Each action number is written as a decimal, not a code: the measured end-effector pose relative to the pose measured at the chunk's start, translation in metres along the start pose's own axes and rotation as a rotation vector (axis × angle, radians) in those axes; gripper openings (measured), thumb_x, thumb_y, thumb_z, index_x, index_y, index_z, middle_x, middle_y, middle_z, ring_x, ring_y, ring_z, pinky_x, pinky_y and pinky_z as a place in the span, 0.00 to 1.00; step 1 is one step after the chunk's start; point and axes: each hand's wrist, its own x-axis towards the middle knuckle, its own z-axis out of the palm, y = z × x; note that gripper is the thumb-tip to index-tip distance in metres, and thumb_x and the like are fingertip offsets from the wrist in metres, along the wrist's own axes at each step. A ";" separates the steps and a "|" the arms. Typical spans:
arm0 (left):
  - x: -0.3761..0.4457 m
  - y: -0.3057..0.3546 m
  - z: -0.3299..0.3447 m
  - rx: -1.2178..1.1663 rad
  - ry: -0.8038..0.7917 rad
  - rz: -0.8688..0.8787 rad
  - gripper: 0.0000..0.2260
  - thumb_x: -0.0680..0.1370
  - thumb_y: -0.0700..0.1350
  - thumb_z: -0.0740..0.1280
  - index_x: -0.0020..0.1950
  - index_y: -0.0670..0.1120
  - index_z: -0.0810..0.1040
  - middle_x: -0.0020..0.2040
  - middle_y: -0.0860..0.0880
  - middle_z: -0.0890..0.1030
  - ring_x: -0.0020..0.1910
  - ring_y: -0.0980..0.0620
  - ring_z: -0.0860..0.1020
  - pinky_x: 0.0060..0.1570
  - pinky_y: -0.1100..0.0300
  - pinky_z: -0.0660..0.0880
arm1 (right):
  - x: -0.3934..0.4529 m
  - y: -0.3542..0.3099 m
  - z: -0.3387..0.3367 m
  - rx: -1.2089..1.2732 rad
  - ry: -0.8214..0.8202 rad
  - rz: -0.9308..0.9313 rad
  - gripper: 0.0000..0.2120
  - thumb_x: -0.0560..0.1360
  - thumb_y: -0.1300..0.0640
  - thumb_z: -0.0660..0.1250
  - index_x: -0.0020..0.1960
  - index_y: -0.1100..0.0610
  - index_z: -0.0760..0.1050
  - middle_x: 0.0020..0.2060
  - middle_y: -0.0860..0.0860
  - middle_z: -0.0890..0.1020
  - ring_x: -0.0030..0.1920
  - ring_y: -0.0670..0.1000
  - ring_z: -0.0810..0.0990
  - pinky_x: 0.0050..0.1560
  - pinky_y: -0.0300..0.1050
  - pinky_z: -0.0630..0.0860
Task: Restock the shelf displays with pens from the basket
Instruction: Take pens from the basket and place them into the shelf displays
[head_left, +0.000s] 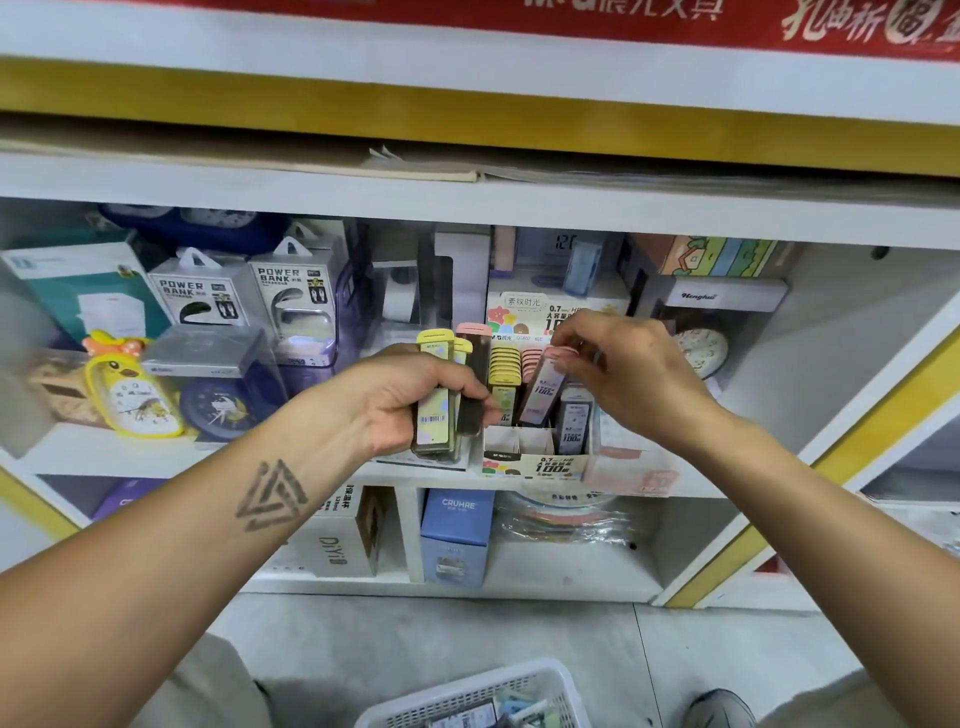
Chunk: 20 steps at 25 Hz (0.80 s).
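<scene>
- Left hand (410, 400) grips a bunch of slim packs (434, 400), fingers curled.
- Right hand (623, 374) pinches a pink-capped pack (543, 387), tilted into the display box (535, 457) on the shelf.
- Risk: tilted pack jams against neighbours; loose bunch may slip.
- Basket (488, 696) sits on the floor below.

The left hand (410, 400) grips a bundle of slim cases (441, 395) just left of the display box (535, 462); the right hand (618, 374) pinches a pink-capped case (545, 384) tilted inside it.
</scene>
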 end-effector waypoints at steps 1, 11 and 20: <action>0.000 -0.001 0.000 0.002 -0.009 0.005 0.09 0.73 0.24 0.64 0.51 0.31 0.79 0.40 0.33 0.83 0.35 0.41 0.84 0.40 0.47 0.83 | 0.001 0.001 0.000 -0.001 0.013 -0.019 0.05 0.76 0.57 0.72 0.52 0.54 0.79 0.38 0.45 0.79 0.38 0.49 0.78 0.40 0.50 0.78; 0.004 -0.005 0.003 -0.018 -0.083 0.019 0.11 0.71 0.23 0.66 0.47 0.34 0.81 0.42 0.33 0.83 0.42 0.38 0.85 0.43 0.43 0.82 | -0.002 -0.001 0.013 -0.095 -0.051 -0.102 0.07 0.78 0.58 0.69 0.54 0.55 0.84 0.49 0.47 0.83 0.43 0.48 0.78 0.45 0.51 0.79; 0.002 -0.005 0.006 -0.102 -0.207 -0.068 0.14 0.69 0.28 0.68 0.52 0.37 0.81 0.49 0.36 0.83 0.48 0.38 0.84 0.52 0.42 0.80 | 0.002 -0.012 -0.007 0.620 -0.146 0.167 0.13 0.72 0.71 0.72 0.56 0.63 0.82 0.53 0.55 0.84 0.52 0.49 0.83 0.56 0.40 0.80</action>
